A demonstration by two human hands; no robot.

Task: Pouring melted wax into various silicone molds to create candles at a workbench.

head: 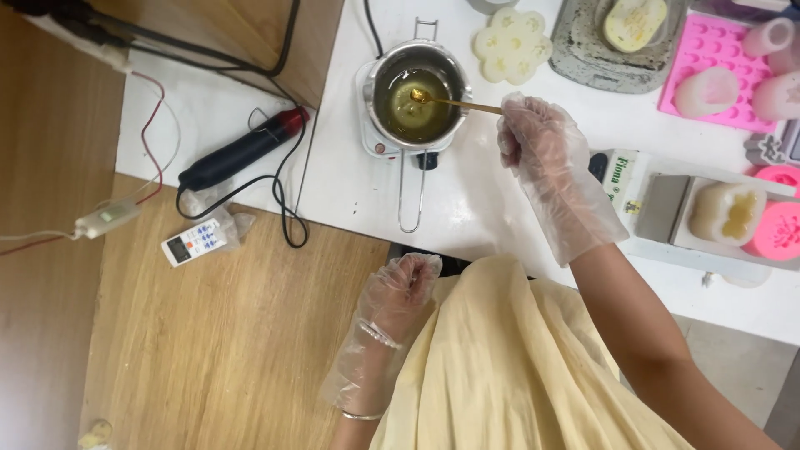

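Note:
A small steel pot point(417, 62) of yellowish melted liquid sits on a white mini hot plate point(372, 142) on the white table point(467, 200). My right hand point(546, 162), in a clear plastic glove, holds a thin gold spoon point(454, 102) whose bowl dips into the liquid. My left hand point(400, 287), also gloved, is closed in a fist near the table's front edge, over my yellow garment, holding nothing that I can see.
A cream flower-shaped mould point(512, 43) lies behind the pot. A grey tray point(583, 58), pink silicone moulds point(708, 50) and a small scale point(658, 204) crowd the right. At left lie a black heat tool point(242, 150), its cables, and a remote control point(193, 242).

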